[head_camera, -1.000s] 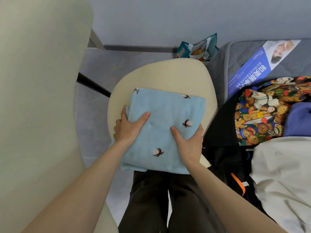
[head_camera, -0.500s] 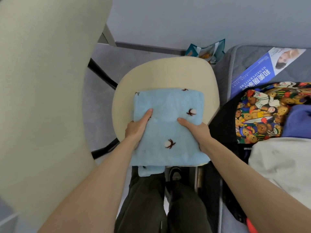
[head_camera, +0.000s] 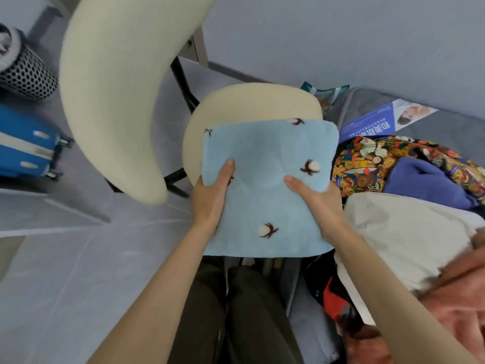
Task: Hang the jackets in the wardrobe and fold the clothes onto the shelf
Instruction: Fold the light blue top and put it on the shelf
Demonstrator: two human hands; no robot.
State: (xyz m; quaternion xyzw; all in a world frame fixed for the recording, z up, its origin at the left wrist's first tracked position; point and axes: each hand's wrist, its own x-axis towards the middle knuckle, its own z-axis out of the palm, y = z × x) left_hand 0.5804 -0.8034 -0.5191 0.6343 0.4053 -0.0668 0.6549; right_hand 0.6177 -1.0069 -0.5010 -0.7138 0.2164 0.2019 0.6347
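While the chair seat (head_camera: 249, 106) lies at 12 o'clock, the folded blue garment (head_camera: 267, 185) covers its near half, long axis pointing toward 12. Its side edges are clamped in the grip of the left hand (head_camera: 210, 198) at 9 and the right hand (head_camera: 317, 200) at 3, thumbs on top.

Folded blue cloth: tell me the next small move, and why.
Probably lift the folded blue cloth clear of the chair seat and carry it away: it looks fully folded, and the left hand and right hand each grip a side, thumbs on top.
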